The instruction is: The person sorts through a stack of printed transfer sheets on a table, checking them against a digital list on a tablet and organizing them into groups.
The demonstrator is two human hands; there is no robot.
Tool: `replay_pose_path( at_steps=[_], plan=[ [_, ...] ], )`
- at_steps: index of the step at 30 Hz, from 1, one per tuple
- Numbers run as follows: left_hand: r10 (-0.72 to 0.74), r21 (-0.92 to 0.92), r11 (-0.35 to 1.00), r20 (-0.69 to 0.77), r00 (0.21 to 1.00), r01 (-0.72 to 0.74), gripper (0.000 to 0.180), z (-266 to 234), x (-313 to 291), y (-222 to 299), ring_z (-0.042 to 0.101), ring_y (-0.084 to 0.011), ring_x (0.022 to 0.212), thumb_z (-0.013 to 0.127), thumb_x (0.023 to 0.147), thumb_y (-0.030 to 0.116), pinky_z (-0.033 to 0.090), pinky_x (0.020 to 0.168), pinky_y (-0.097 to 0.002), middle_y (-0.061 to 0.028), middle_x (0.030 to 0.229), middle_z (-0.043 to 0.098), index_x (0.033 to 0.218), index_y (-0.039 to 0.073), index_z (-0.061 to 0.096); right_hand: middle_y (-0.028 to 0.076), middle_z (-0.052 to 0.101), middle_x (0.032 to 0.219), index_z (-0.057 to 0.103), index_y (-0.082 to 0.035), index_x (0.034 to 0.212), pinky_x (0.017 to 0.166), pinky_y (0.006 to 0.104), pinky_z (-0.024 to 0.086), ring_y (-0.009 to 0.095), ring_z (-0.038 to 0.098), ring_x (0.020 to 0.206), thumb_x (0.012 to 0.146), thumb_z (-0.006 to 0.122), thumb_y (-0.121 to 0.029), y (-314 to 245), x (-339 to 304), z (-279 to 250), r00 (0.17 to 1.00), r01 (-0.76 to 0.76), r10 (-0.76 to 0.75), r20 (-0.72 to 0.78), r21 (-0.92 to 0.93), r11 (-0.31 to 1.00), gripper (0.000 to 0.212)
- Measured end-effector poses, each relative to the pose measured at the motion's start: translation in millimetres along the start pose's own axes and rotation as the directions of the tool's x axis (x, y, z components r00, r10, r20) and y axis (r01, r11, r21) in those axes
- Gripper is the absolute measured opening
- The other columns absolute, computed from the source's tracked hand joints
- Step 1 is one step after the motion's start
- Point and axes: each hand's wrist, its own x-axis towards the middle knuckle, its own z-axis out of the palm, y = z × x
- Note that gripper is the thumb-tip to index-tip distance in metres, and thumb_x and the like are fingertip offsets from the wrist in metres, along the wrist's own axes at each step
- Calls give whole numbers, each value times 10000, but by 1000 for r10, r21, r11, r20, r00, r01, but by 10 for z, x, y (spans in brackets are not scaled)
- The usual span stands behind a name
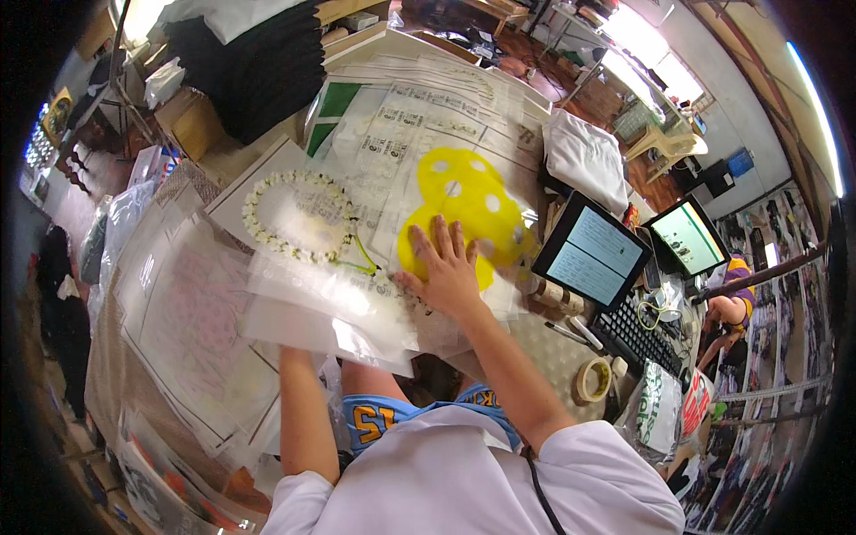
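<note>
My right hand (446, 272) lies flat, fingers spread, on a bright yellow shape with white spots (459, 183) on a clear film sheet. That sheet rests on a pile of clear printed sheets (401, 111). To the left, a clear film sheet (312, 308) reaches over the table's near edge. A ring of small white flowers with green stems (299, 223) shows beside the yellow shape; I cannot tell which layer carries it. My left forearm (308, 410) goes up beneath the near film sheet, which hides my left hand and its fingers.
At the right stand a tablet (593, 254), a monitor (688, 236), a black keyboard (637, 334) and a tape roll (592, 381). Folded white cloth (584, 160) lies behind them. More printed sheets (187, 321) cover the left side; black cloth (250, 67) is stacked at the far left. Another person (731, 299) is at far right.
</note>
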Motion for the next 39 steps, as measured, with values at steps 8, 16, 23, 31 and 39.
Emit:
replay_pose_path(
  at_steps=[8,16,23,31,39],
  plan=[
    [-411,-285,850,168,896,443,750,-190,125,698,510,-261,1190,679,863,405,422,987,-390,-137,1365,478,1434,35,363,177,269,1548,419,-239,1443,1108,646,159,444,237,1416,830,631,-518,78,-326,294,928,362,-348,-136,96,927,706],
    [214,636,768,-148,965,-73,575,-42,240,693,509,-272,1218,716,834,179,401,1028,-383,-154,1342,525,1334,9,492,200,297,1528,437,-155,1425,1128,618,160,427,199,1434,809,694,-444,-167,-118,175,960,275,-235,-151,356,893,727],
    [363,614,528,460,810,-586,682,1358,-538,977,424,-357,1323,718,834,382,309,1103,-470,-206,1403,476,1371,38,476,262,354,1470,511,-65,1340,1140,492,244,454,245,1403,853,674,-368,560,-568,-105,973,227,-87,-215,813,536,597],
    [329,893,220,310,892,-391,375,1821,-480,261,577,-383,1106,611,910,370,432,914,-509,-244,1144,615,1124,64,646,171,554,1293,615,-31,1143,1030,419,410,365,491,1246,847,631,-143,1291,-1135,-29,965,179,68,-254,824,538,317],
    [664,739,179,397,634,-649,316,1710,61,1268,647,-336,1027,585,935,164,493,876,-386,-204,1136,659,1236,68,607,154,579,1271,627,-34,1122,976,391,448,347,540,1190,853,614,-124,1375,-1105,-30,960,199,97,-263,882,427,284]
  ],
)
